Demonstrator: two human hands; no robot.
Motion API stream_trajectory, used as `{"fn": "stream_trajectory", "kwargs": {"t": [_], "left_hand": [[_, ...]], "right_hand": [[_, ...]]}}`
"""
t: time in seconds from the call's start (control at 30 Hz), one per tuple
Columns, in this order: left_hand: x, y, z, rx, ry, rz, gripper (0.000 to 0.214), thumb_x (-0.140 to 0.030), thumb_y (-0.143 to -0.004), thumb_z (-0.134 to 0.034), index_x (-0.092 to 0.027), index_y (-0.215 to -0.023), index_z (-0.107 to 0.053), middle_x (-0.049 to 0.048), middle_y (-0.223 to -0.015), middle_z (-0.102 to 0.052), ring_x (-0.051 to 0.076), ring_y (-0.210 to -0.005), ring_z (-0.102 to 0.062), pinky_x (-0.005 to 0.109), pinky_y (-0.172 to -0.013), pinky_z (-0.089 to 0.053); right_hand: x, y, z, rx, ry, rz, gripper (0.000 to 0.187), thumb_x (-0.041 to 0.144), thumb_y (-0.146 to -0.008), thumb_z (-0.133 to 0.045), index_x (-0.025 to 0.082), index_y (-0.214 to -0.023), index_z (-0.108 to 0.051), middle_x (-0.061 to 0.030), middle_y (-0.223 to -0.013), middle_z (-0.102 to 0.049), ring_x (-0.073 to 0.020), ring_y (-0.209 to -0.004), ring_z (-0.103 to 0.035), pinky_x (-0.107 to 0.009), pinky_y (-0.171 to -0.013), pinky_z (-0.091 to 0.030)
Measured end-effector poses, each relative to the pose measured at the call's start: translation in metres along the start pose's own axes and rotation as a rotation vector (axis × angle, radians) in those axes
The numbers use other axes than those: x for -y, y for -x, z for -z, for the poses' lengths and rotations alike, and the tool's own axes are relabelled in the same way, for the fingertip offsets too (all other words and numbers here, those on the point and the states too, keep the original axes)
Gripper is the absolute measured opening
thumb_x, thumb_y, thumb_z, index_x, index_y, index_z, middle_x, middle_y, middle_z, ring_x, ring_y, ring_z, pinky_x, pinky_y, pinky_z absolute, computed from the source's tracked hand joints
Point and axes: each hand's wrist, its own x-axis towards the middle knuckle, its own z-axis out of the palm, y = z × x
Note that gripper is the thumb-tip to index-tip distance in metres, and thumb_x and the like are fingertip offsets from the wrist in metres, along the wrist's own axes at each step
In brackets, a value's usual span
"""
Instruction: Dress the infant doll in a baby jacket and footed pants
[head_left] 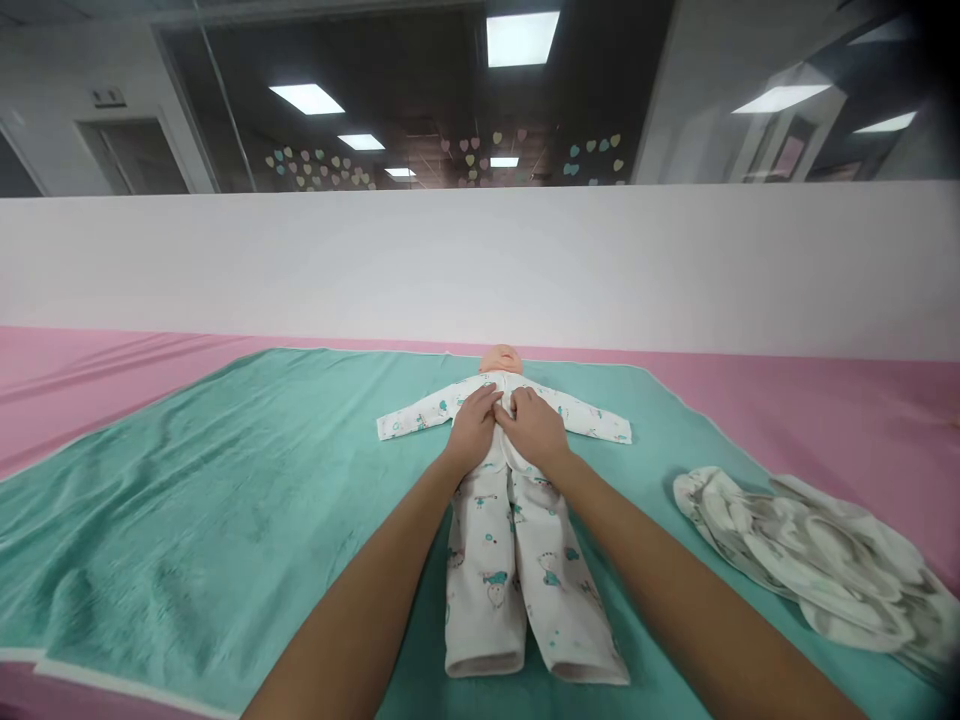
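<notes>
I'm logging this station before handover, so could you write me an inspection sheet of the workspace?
Surface: green cloth spread over a pink surface, with some wrinkles at left.
Job's things: doll lying in a white printed outfit, sleeves spread to both sides, legs toward the person; no hands or feet show at the cuffs.
Clutter: crumpled white cloth at right.
Grip: left hand and right hand both on the outfit's chest, close together; whether the fingers pinch the fabric cannot be told.
Cables: nothing seen.
Surroundings: low white wall beyond; above it, glass showing lit ceiling panels and small heart shapes.
</notes>
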Motion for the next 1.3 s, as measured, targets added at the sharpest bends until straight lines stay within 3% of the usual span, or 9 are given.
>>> {"fn": "stream_trajectory", "kwargs": {"t": [0.17,0.43,0.7,1.03,1.3], "left_hand": [[0.0,0.005,0.003,-0.004,-0.005,-0.029,0.041,-0.011,-0.084,-0.034,-0.018,-0.119,-0.056,0.0089,-0.136,-0.047,0.017,-0.129,-0.037,0.042,-0.11,-0.029],[-0.002,0.003,0.002,0.019,-0.104,-0.041,0.044,-0.011,-0.085,-0.033,-0.02,-0.123,-0.054,0.0088,-0.137,-0.046,0.02,-0.128,-0.038,0.045,-0.109,-0.03],[-0.002,0.003,0.001,0.064,-0.157,-0.084,0.045,-0.012,-0.088,-0.031,-0.021,-0.128,-0.05,0.01,-0.139,-0.043,0.021,-0.13,-0.036,0.045,-0.108,-0.03],[0.001,0.0,-0.004,0.098,-0.189,0.018,0.048,-0.013,-0.086,-0.03,-0.021,-0.13,-0.046,0.0078,-0.142,-0.038,0.022,-0.132,-0.029,0.048,-0.106,-0.031],[-0.007,0.0,-0.003,0.104,-0.226,0.09,0.052,-0.011,-0.082,-0.034,-0.025,-0.13,-0.047,0.0081,-0.137,-0.039,0.026,-0.127,-0.033,0.047,-0.102,-0.033]], "right_hand": [[0.007,0.004,0.002,0.032,0.078,0.012,0.021,0.041,-0.088,-0.041,0.021,-0.087,-0.047,-0.0049,-0.094,-0.055,-0.0198,-0.084,-0.05,-0.028,-0.06,-0.029],[0.002,-0.002,0.0,0.014,0.032,0.041,0.022,0.033,-0.092,-0.031,0.021,-0.082,-0.047,-0.0035,-0.09,-0.056,-0.0166,-0.077,-0.051,-0.028,-0.056,-0.026],[-0.017,-0.008,-0.007,-0.006,-0.232,-0.041,0.025,0.033,-0.09,-0.032,0.021,-0.072,-0.045,0.0018,-0.071,-0.053,-0.0138,-0.067,-0.048,-0.026,-0.06,-0.029],[-0.021,-0.022,-0.011,0.017,-0.225,-0.078,0.023,0.031,-0.088,-0.033,0.021,-0.074,-0.048,-0.0008,-0.077,-0.055,-0.0149,-0.067,-0.047,-0.026,-0.06,-0.03],[-0.023,-0.02,-0.013,-0.03,-0.306,-0.107,0.018,0.029,-0.084,-0.037,0.02,-0.074,-0.049,-0.0017,-0.079,-0.055,-0.0159,-0.071,-0.049,-0.026,-0.062,-0.032]]}}
